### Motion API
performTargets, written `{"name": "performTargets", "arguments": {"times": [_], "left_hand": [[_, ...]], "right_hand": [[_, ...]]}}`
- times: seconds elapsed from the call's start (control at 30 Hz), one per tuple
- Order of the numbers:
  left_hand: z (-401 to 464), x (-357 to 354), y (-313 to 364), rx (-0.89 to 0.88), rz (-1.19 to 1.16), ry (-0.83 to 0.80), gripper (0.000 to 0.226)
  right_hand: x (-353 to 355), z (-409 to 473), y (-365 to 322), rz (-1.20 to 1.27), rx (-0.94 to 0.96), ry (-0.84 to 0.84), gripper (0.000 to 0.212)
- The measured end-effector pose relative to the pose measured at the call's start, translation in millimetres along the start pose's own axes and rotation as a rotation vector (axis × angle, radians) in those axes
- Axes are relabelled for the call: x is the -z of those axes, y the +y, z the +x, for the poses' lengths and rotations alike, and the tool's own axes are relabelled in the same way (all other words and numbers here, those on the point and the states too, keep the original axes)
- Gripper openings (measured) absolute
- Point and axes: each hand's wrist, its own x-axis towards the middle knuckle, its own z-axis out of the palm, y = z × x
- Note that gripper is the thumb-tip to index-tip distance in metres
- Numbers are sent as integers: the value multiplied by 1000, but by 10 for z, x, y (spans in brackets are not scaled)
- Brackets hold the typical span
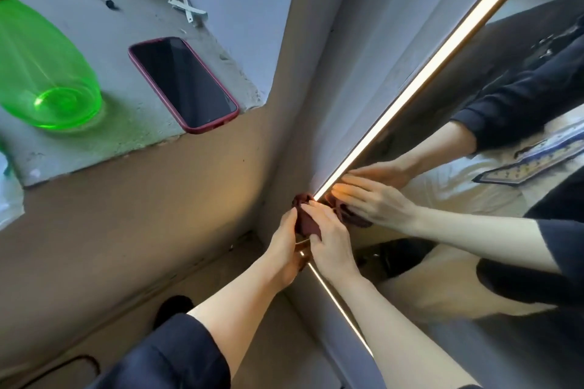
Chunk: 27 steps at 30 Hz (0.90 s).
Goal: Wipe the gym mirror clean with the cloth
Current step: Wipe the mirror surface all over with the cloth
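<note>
Head camera looks down at a big mirror (474,136) on the right, with a bright strip light (410,79) running along its edge. Next to it is a grey wall (158,199) with a rough ledge (126,123) set into it. A green plastic bottle (44,73) lies on its side on the ledge, and a phone (183,85) in a red case lies flat just beside it.

Both bare arms reach to the mirror's edge, near the corner where the wall meets it. The dark red cloth (305,215) is bunched up there, pressed against the lit edge of the mirror. The left hand (284,240) is curled around the cloth from the wall side. The right hand (331,240) holds it from the mirror side, with its fingers bent over the top. The cloth hides the fingertips, so how tight the grip is cannot be told for sure. Both hands show again in the glass.
</note>
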Motion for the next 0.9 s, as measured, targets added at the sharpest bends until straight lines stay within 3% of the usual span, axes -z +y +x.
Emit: {"name": "performTargets", "arguments": {"times": [0.1, 0.17, 0.23, 0.4, 0.47, 0.57, 0.67, 0.73, 0.8, 0.83, 0.9], "left_hand": [[-40, 199, -189, 9, 21, 35, 25], [48, 295, -267, -92, 96, 148, 24], [243, 349, -241, -217, 172, 232, 37], [771, 183, -262, -502, 628, 71, 54], [1044, 335, -486, -433, 707, 150, 51], [1347, 774, -794, -104, 775, 406, 38], [1549, 1082, -941, -117, 620, 576, 40], [1697, 1095, -1008, -229, 588, 534, 54], [1873, 1024, -1115, -307, 651, 432, 61], [1939, 974, -1166, -284, 668, 377, 63], [1996, 955, -1247, -102, 638, 294, 65]], "right_hand": [[-104, -232, 8, 173, -7, -150, 52], [-97, -241, 22, 51, 58, -19, 50], [-106, -169, 81, -122, 167, 189, 47], [-387, -27, 422, -290, 356, 358, 38], [-550, -52, 588, -372, 368, 360, 38], [-752, -57, 776, -487, 443, 279, 55], [-929, 11, 968, -762, 572, 228, 65], [-1081, 120, 1179, -960, 583, 193, 63], [-1185, 226, 1273, -1086, 532, 110, 39], [-1159, 248, 1270, -1089, 459, 37, 30], [-1127, 182, 1288, -935, 391, -43, 40]]}}
